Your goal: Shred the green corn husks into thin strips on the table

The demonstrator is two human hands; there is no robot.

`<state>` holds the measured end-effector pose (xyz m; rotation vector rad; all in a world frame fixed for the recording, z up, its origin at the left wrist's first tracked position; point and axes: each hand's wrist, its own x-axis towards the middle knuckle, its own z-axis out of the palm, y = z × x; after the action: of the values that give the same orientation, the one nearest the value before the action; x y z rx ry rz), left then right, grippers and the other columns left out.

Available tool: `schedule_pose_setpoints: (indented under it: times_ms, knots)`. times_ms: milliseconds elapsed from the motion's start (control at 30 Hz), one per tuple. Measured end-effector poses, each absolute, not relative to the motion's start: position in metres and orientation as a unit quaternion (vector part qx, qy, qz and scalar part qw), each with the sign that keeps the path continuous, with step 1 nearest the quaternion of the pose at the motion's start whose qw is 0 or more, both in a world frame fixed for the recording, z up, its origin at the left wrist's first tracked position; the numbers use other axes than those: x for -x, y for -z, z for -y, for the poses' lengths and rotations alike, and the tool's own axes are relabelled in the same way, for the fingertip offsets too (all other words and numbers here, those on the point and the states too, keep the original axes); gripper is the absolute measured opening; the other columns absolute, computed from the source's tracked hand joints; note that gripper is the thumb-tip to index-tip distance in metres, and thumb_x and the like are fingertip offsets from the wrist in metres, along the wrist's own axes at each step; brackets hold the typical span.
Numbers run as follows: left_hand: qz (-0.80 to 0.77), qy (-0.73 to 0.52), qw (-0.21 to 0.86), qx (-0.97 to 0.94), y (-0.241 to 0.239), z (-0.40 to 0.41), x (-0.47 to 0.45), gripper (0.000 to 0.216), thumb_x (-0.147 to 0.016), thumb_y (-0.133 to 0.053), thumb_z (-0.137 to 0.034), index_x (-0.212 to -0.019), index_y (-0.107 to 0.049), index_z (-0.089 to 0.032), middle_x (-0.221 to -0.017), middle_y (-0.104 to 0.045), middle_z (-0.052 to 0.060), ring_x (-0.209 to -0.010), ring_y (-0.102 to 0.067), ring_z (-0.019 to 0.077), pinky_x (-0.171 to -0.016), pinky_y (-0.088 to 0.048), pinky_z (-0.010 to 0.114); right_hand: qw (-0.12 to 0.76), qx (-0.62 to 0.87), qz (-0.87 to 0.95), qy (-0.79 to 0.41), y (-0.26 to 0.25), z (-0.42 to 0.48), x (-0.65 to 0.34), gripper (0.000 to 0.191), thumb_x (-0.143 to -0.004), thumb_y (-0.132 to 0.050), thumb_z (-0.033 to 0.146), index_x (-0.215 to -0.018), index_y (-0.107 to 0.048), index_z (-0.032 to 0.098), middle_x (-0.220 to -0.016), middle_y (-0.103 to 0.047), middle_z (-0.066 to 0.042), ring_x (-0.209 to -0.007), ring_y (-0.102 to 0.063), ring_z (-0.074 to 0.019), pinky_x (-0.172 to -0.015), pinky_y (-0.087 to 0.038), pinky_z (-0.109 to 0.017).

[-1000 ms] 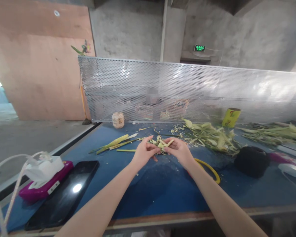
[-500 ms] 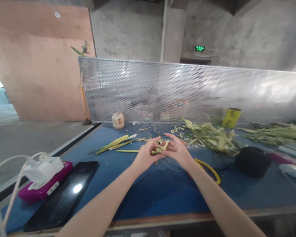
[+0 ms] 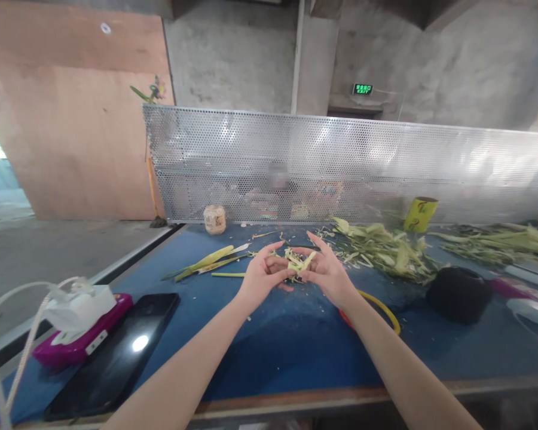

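Observation:
A pale green strip of corn husk (image 3: 305, 261) is held between my two hands over the middle of the blue tabletop (image 3: 287, 352). My left hand (image 3: 264, 276) pinches its left end between thumb and fingers. On the other end, the thumb and fingers of my right hand (image 3: 330, 276) are closed, with the index finger lifted. Small husk shreds lie just behind the hands, partly hidden by them. Left of my left hand rest loose husk leaves (image 3: 208, 261) and a thin green stalk (image 3: 228, 275).
A husk pile (image 3: 381, 246) lies back right, by a yellow can (image 3: 420, 215). Nearer are a black round object (image 3: 458, 295) and a yellow-and-red ring (image 3: 392, 316). At left are a phone (image 3: 121, 352) and purple power strip (image 3: 116, 313). A perforated metal screen (image 3: 242, 155) stands behind.
Both hands have shifted slightly to the right and spread a little apart. The husk strip moved with them and shows more between the fingers.

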<state>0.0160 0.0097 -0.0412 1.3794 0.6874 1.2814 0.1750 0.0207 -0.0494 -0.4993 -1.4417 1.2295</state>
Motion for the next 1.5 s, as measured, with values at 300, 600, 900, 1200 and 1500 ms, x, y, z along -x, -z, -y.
schedule_pose_setpoints:
  times_ms: [300, 600, 900, 1200, 1500]
  knots:
    - [-0.285, -0.543, 0.561, -0.557, 0.041, -0.01, -0.016, 0.069, -0.054, -0.07, -0.017, -0.116, -0.039, -0.017, -0.054, -0.053, -0.007, -0.054, -0.056, 0.01, -0.058, -0.053, 0.031, 0.59, 0.232, 0.596, -0.493, 0.047, -0.021, -0.175, 0.075, -0.056, -0.069, 0.019, -0.12, -0.032, 0.032, -0.103, -0.054, -0.003, -0.055, -0.047, -0.0062, -0.055, -0.046, -0.025]
    - [-0.263, -0.58, 0.594, -0.492, 0.032, -0.009, -0.011, 0.048, -0.06, -0.066, -0.013, -0.105, -0.05, -0.017, -0.056, -0.046, -0.006, -0.083, -0.06, 0.0169, -0.067, -0.053, 0.027, 0.638, 0.215, 0.565, -0.476, 0.042, -0.023, -0.182, 0.062, -0.059, -0.065, 0.015, -0.114, -0.04, 0.03, -0.104, -0.055, -0.001, -0.055, -0.048, -0.0044, -0.087, -0.04, -0.035]
    - [-0.244, -0.604, 0.61, -0.452, 0.031, -0.009, -0.009, 0.044, -0.061, -0.063, -0.01, -0.103, -0.052, -0.018, -0.055, -0.044, -0.006, -0.085, -0.06, 0.0173, -0.065, -0.052, 0.023, 0.64, 0.226, 0.564, -0.471, 0.045, -0.024, -0.179, 0.058, -0.058, -0.067, 0.018, -0.11, -0.044, 0.029, -0.103, -0.056, -0.002, -0.066, -0.054, -0.0087, -0.09, -0.038, -0.039]
    - [-0.251, -0.668, 0.585, -0.385, 0.026, -0.015, -0.005, 0.037, -0.064, -0.058, -0.004, -0.1, -0.051, -0.011, -0.045, -0.042, -0.008, -0.077, -0.063, 0.0158, -0.07, -0.052, 0.022, 0.639, 0.151, 0.495, -0.569, 0.035, -0.019, -0.186, 0.045, -0.079, -0.037, 0.049, -0.119, -0.039, 0.03, -0.132, -0.034, -0.005, -0.105, -0.05, -0.023, -0.088, -0.041, -0.047]
    - [-0.268, -0.662, 0.589, -0.378, 0.026, -0.014, -0.007, 0.036, -0.063, -0.057, -0.002, -0.097, -0.05, -0.011, -0.044, -0.043, -0.007, -0.079, -0.063, 0.0192, -0.069, -0.052, 0.024, 0.652, 0.175, 0.515, -0.528, 0.038, -0.018, -0.188, 0.071, -0.065, -0.059, 0.013, -0.124, -0.03, 0.041, -0.141, -0.011, 0.002, -0.11, -0.046, -0.0238, -0.095, -0.035, -0.046]
